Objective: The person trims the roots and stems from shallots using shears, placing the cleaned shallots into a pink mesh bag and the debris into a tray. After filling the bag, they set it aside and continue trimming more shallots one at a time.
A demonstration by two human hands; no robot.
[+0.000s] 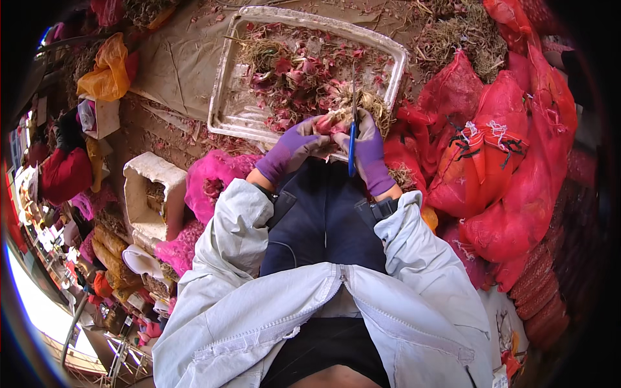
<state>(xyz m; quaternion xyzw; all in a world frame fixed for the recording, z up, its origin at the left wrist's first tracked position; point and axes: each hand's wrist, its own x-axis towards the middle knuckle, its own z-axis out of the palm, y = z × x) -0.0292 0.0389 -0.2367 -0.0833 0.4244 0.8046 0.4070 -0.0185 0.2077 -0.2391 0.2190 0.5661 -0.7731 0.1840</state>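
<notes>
Both hands wear purple gloves with greyish palms and fingers, over the near edge of a white foam tray (pixel 223 97). My left hand (pixel 297 145) grips a pink-skinned bulb (pixel 324 126), seemingly garlic, with pale dry stalk. In my right hand (pixel 368 150) is a blue-handled cutting tool (pixel 352 150); its narrow metal blade points away from me over the tray. Whether it is scissors or a knife, I cannot tell. The right fingertips also meet the bulb. Loose bulbs (pixel 296 75) and pink skins lie in the tray, and dry stalks (pixel 376 109) bunch beside my right hand.
Full red mesh sacks (pixel 504 160) crowd the right side, some tied with white and black string. Pink mesh bags (pixel 218 174) and an open foam box (pixel 155 194) stand at left. Dry stalks (pixel 461 39) heap up beyond the tray. A person in red (pixel 65 174) is farther left.
</notes>
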